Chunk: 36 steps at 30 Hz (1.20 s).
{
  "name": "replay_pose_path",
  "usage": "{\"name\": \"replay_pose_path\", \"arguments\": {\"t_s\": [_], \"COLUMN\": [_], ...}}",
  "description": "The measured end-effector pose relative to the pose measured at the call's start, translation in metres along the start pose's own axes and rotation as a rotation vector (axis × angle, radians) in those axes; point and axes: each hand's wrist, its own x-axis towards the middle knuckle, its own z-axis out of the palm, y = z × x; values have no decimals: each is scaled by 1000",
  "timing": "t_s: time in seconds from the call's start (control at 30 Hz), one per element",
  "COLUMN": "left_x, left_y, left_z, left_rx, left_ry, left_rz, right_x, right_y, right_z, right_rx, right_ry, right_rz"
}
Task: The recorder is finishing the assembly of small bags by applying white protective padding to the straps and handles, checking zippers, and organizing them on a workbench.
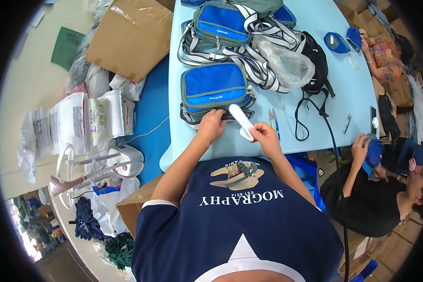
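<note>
Right in front of me on the table lies a blue and grey shoulder bag (215, 88) with a zipped front pocket. My left hand (211, 126) grips its near edge, where the dark and striped strap is bunched up; part of those fingers is hidden. In my right hand (266, 137) is a white ridged brush (241, 117), long and narrow with a rounded end. Its tip reaches the bag's near right corner. A pair of thread snips (273, 123) lies on the table just beyond my right hand.
More blue bags (222, 22) with striped straps pile up beyond. Beside them are a clear plastic bag (291, 66) and a black backpack (315, 63) with a dangling cord. Two people work at the right. A cardboard box (131, 37) and a garment steamer (124, 160) stand left.
</note>
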Motion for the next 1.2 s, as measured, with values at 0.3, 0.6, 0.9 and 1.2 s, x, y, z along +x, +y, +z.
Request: {"name": "replay_pose_path", "arguments": {"t_s": [0.3, 0.6, 0.9, 1.2], "left_x": [-34, -31, -34, -17], "left_y": [42, 52, 10, 1], "left_z": [-10, -3, 1, 10], "left_rx": [-1247, -1072, -5, 366], "left_ry": [-190, 226, 376, 369], "left_rz": [-311, -307, 94, 124], "right_x": [5, 21, 5, 15], "right_y": [6, -15, 36, 48], "right_z": [13, -1, -4, 17], "right_rx": [480, 92, -281, -425], "right_ry": [-23, -356, -116, -76], "right_rz": [80, 273, 274, 394]}}
